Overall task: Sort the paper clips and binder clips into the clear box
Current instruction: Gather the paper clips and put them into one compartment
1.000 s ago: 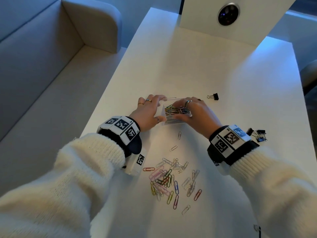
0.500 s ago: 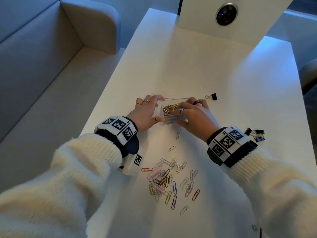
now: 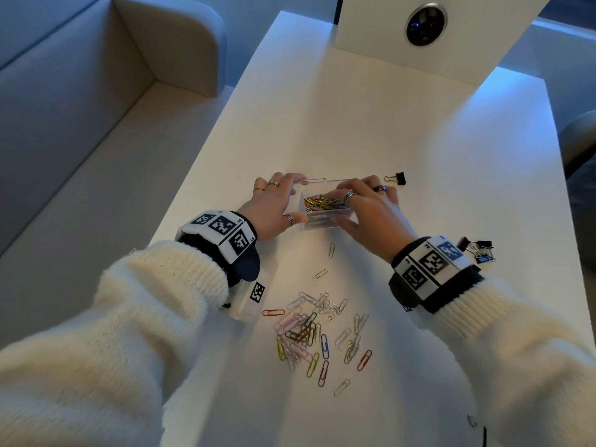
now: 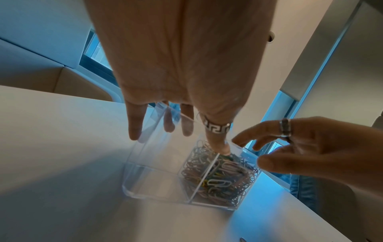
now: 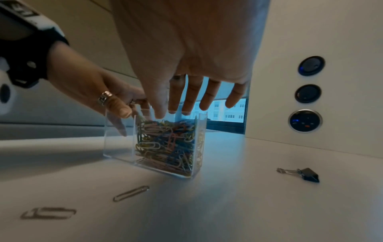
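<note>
A clear two-part box [image 3: 322, 221] [image 4: 153, 185] [image 5: 118, 147] stands mid-table. One part is packed with coloured paper clips [image 3: 322, 203] [image 4: 223, 178] [image 5: 165, 142]; the other is bare. My left hand [image 3: 290, 198] [image 4: 204, 140] [image 5: 124, 114] pinches the box's left end, thumb on the near rim, fingers behind the far wall. Over the filled part hovers my right hand [image 3: 342, 204] [image 4: 248, 152] [image 5: 174, 112], fingers relaxed and holding nothing. A loose pile of paper clips [image 3: 309, 333] lies nearer me. One black binder clip [image 3: 397, 179] [image 5: 304, 174] lies right of the box.
A cluster of binder clips [image 3: 479, 250] sits by my right wrist. Single paper clips [image 3: 331, 250] [image 5: 130, 193] lie just in front of the box. A white upright panel with round buttons [image 3: 425, 24] [image 5: 308, 121] closes the table's far end. A sofa [image 3: 96, 124] runs along the left.
My right hand's fingers have shifted a little above the filled compartment. The left hand and the box have stayed put.
</note>
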Tool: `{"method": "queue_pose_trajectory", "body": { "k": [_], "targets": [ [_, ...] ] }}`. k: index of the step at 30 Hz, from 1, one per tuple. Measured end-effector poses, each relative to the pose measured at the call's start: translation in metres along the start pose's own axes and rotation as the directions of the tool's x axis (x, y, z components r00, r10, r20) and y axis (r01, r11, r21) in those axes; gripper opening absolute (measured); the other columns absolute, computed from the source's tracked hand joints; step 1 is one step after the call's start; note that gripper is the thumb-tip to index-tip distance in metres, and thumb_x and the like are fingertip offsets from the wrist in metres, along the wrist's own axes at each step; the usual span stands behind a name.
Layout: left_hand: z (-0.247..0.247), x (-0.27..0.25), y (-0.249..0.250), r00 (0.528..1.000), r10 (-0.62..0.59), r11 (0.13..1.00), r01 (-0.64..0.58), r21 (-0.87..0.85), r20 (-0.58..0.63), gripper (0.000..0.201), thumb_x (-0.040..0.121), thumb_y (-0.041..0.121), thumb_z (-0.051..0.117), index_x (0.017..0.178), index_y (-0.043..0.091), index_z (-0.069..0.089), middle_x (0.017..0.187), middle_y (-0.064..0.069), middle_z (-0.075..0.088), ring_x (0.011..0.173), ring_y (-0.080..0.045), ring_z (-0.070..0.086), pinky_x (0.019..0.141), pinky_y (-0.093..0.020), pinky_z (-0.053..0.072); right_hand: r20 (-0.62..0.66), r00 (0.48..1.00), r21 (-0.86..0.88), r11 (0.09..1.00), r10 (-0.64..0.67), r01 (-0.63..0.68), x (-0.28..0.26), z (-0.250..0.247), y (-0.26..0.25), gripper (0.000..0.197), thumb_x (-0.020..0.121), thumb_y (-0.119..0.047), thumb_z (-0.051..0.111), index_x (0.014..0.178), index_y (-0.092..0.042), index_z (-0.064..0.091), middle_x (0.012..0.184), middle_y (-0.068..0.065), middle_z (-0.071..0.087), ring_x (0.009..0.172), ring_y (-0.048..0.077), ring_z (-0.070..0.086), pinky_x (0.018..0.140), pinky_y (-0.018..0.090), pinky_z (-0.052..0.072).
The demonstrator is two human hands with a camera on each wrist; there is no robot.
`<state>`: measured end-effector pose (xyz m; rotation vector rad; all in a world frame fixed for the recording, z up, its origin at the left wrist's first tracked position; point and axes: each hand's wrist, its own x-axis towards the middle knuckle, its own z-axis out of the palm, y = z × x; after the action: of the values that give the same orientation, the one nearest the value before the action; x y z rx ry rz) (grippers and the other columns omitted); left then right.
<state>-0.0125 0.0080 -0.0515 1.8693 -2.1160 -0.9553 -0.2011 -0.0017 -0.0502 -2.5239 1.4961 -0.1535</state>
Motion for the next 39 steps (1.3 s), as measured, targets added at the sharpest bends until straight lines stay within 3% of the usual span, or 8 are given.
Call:
{"method": "queue_pose_trajectory", "body": {
  "k": [5, 9, 15, 20, 23, 27, 33, 39],
  "targets": [
    [-0.001, 0.005, -0.001, 1.000, -0.006, 1.000, 0.006, -0.023, 0.001, 0.064, 0.087, 0.027, 0.058, 0.140, 0.024, 0.022, 0.131, -0.008, 0.039, 0.119, -0.027, 0.028, 0.103, -0.034, 0.023, -0.154, 0.988, 0.193, 0.980, -0.028, 0.058, -0.027, -0.004, -0.001, 0.027, 0.086, -0.032, 0.056, 0.107, -0.017, 0.063, 0.109, 0.002, 0.061, 0.104, 0.021, 0.048, 0.094, 0.045, 0.040],
    [-0.001, 0.008, -0.002, 1.000, 0.001, 1.000, -0.001, -0.018, 0.001, 0.063, 0.087, 0.029, 0.059, 0.139, 0.024, 0.024, 0.130, -0.009, 0.040, 0.121, -0.027, 0.030, 0.104, -0.034, 0.021, 0.214, 0.913, 0.358, 0.897, -0.347, 0.257, -0.062, 0.016, -0.036, 0.035, 0.089, -0.033, 0.054, 0.122, -0.023, 0.056, 0.126, -0.005, 0.056, 0.118, 0.010, 0.045, 0.107, 0.028, 0.032],
    [-0.003, 0.007, 0.002, 1.000, -0.003, 1.000, 0.003, 0.004, 0.001, 0.064, 0.088, 0.029, 0.057, 0.140, 0.023, 0.021, 0.132, -0.010, 0.039, 0.121, -0.028, 0.029, 0.103, -0.035, 0.022, 0.447, 0.723, 0.090, 0.830, -0.527, 0.550, -0.093, 0.064, -0.052, 0.047, 0.095, -0.037, 0.039, 0.139, -0.023, 0.035, 0.151, -0.008, 0.025, 0.141, 0.020, 0.020, 0.112, 0.041, 0.023],
    [-0.003, 0.007, 0.002, 1.000, -0.007, 1.000, 0.007, 0.008, -0.006, 0.064, 0.088, 0.029, 0.057, 0.140, 0.023, 0.021, 0.132, -0.010, 0.039, 0.121, -0.028, 0.029, 0.103, -0.035, 0.021, 0.265, 0.866, 0.137, 0.905, -0.425, 0.402, -0.096, 0.052, -0.022, 0.045, 0.093, -0.041, 0.029, 0.121, -0.021, 0.058, 0.134, -0.004, 0.053, 0.128, 0.020, 0.044, 0.107, 0.041, 0.035],
    [-0.003, 0.007, 0.003, 1.000, -0.004, 1.000, 0.004, -0.002, -0.009, 0.064, 0.088, 0.028, 0.057, 0.140, 0.023, 0.021, 0.131, -0.010, 0.038, 0.120, -0.028, 0.028, 0.102, -0.034, 0.021, 0.237, 0.957, 0.082, 0.984, -0.171, 0.155, -0.081, 0.042, -0.011, 0.058, 0.092, -0.044, 0.021, 0.138, -0.011, 0.037, 0.149, 0.005, 0.031, 0.140, 0.020, 0.021, 0.114, 0.032, 0.010],
    [-0.003, 0.005, 0.005, 1.000, -0.007, 1.000, 0.007, 0.001, -0.011, 0.064, 0.087, 0.028, 0.058, 0.140, 0.023, 0.022, 0.131, -0.010, 0.038, 0.120, -0.026, 0.028, 0.101, -0.033, 0.022, 0.376, 0.924, -0.026, 0.996, -0.067, 0.083, -0.068, 0.043, -0.006, 0.060, 0.097, -0.043, 0.020, 0.145, -0.007, 0.013, 0.155, 0.009, 0.007, 0.143, 0.019, 0.004, 0.115, 0.028, 0.003],
    [-0.002, 0.005, 0.006, 1.000, -0.016, 1.000, 0.017, 0.004, -0.012, 0.064, 0.088, 0.028, 0.058, 0.140, 0.022, 0.021, 0.132, -0.011, 0.038, 0.120, -0.028, 0.028, 0.102, -0.033, 0.022, 0.493, 0.824, 0.158, 0.960, -0.279, 0.230, -0.100, 0.032, -0.014, 0.066, 0.089, -0.053, 0.012, 0.142, -0.018, 0.030, 0.153, -0.005, 0.020, 0.141, 0.004, 0.010, 0.110, 0.016, 0.006],
    [-0.003, 0.004, 0.008, 1.000, -0.027, 1.000, 0.028, 0.007, -0.012, 0.064, 0.088, 0.028, 0.057, 0.140, 0.022, 0.021, 0.133, -0.010, 0.038, 0.121, -0.028, 0.028, 0.103, -0.035, 0.022, 0.426, 0.878, 0.217, 0.967, -0.216, 0.132, -0.105, 0.037, -0.020, 0.081, 0.076, -0.069, 0.031, 0.144, -0.027, 0.020, 0.152, -0.011, 0.019, 0.142, 0.010, 0.007, 0.114, 0.028, 0.008]
  ]
}}
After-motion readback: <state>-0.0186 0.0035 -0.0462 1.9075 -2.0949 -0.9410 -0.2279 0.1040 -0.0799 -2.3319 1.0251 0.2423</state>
